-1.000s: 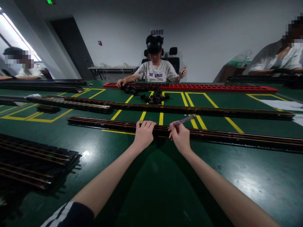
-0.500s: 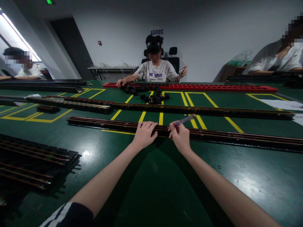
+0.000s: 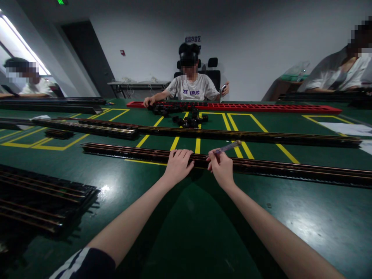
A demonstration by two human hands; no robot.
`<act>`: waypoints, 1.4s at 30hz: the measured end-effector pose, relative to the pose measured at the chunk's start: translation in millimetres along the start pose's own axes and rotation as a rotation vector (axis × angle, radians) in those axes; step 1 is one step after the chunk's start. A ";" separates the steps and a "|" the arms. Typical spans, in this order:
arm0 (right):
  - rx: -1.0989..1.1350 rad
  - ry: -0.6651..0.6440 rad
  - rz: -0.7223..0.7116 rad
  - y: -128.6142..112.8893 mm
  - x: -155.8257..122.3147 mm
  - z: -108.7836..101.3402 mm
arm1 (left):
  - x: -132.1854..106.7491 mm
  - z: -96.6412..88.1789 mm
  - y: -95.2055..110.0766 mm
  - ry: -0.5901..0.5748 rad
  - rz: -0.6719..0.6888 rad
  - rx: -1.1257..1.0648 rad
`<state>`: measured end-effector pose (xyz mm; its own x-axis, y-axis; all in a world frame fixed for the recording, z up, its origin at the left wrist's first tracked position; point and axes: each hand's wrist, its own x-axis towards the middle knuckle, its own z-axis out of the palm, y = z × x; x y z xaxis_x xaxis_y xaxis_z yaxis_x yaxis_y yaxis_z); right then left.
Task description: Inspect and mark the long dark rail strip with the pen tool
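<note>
A long dark rail with copper strips (image 3: 122,152) lies across the green table (image 3: 192,217) in front of me. My left hand (image 3: 178,166) rests on the rail, its fingers laid flat over the top. Just to its right, my right hand (image 3: 221,167) is closed round a thin clear-handled tool (image 3: 229,147) whose tip points down at the rail. The two hands are a short gap apart.
More long rails (image 3: 247,135) lie parallel farther back, and a stack of them (image 3: 40,201) sits at my near left. A red tray strip (image 3: 261,107) and a heap of small black parts (image 3: 190,120) lie before a seated person opposite. Other people sit at far left and right.
My left hand has slid slightly to the right along the rail. My right hand and the tool have stayed put.
</note>
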<state>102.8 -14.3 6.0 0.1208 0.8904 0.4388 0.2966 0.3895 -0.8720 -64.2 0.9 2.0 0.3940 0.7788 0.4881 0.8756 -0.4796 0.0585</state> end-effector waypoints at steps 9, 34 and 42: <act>0.008 -0.007 -0.014 1.9 0.2 0.9 | 0.3 0.2 2.4 0.029 -0.011 0.037; -0.023 0.016 -0.019 0.4 -0.2 0.2 | -0.6 -0.6 1.8 0.011 0.004 0.037; -0.021 0.011 -0.008 -1.1 0.0 -0.4 | -0.5 -2.1 2.8 -0.008 -0.001 0.033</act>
<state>102.8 -14.8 7.0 0.1292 0.8846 0.4481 0.3176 0.3912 -0.8638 -62.5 -1.7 3.8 0.3955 0.7826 0.4808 0.8847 -0.4653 0.0297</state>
